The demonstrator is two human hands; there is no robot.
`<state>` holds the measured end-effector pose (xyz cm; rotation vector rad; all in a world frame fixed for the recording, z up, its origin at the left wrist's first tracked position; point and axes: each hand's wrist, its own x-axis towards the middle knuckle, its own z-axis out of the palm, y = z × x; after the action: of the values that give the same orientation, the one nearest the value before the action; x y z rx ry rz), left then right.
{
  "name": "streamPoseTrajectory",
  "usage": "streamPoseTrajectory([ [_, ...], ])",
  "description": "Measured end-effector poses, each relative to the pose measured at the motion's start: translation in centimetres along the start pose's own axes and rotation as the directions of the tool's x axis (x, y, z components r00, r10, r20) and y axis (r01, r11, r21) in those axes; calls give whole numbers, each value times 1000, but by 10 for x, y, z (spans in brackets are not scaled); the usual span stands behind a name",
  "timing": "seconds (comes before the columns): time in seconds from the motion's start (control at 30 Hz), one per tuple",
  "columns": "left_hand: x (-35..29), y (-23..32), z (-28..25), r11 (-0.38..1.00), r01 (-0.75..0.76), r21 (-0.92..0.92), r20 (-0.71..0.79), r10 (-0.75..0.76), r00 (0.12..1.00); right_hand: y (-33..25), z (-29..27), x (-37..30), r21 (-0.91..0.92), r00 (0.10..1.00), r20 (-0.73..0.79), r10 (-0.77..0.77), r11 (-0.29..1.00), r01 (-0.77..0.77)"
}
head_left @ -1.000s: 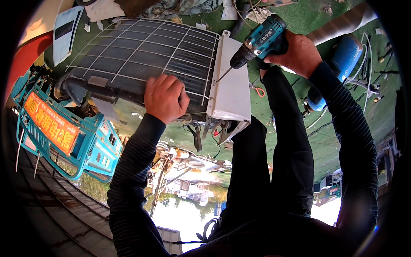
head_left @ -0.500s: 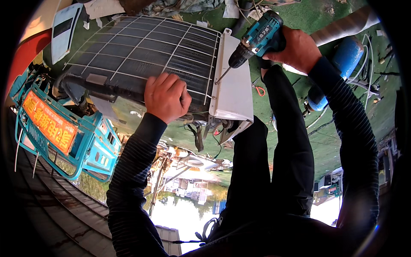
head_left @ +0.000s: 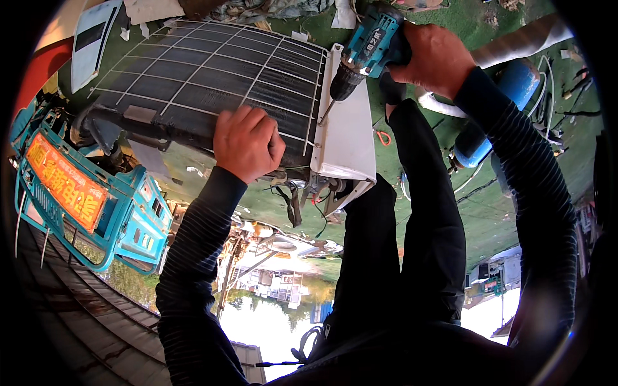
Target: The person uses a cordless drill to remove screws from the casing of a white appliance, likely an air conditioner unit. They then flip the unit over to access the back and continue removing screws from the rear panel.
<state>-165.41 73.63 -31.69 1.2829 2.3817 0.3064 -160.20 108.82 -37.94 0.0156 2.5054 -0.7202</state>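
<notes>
An air-conditioner indoor unit lies on green ground, its dark finned coil under a white wire grid. My left hand presses on its near edge, fingers curled over the grid. My right hand grips a teal cordless drill, its bit angled down-left and touching the unit's white end panel. Loose wires and a strap hang from the unit's near corner. Both sleeves are dark and striped.
A teal metal frame with an orange sign stands at left. A blue cylinder and white hose lie at right with cables. My dark-trousered leg sits beside the unit. A white panel lies upper left.
The drill and my right hand have shifted slightly toward the white end panel. My left hand stays on the coil's edge.
</notes>
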Motion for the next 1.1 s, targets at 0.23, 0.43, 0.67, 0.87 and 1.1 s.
streamPoseTrajectory([
  [0.23, 0, -2, -4, 1000, -11, -10, 51, 11, 999, -4, -1, 6, 11, 1000, 24, -7, 1000, 7],
  [0.43, 1, -1, -2, 1000, -21, -9, -2, 21, 1000, -5, -2, 5, -17, 999, 46, 19, 1000, -18],
  [0.67, 1, -3, -3, 999, -42, -12, -2, 42, 999, -2, -6, 11, 4, 997, 40, -59, 998, 59],
  [0.87, -7, -4, 1, 999, -45, 25, -17, 45, 999, 12, -24, -11, 3, 930, -341, -139, 989, 149],
  [1.1, -16, 0, 0, 999, -33, -40, -101, 29, 994, 12, -52, -158, 417, 921, -173, 349, 873, -253],
])
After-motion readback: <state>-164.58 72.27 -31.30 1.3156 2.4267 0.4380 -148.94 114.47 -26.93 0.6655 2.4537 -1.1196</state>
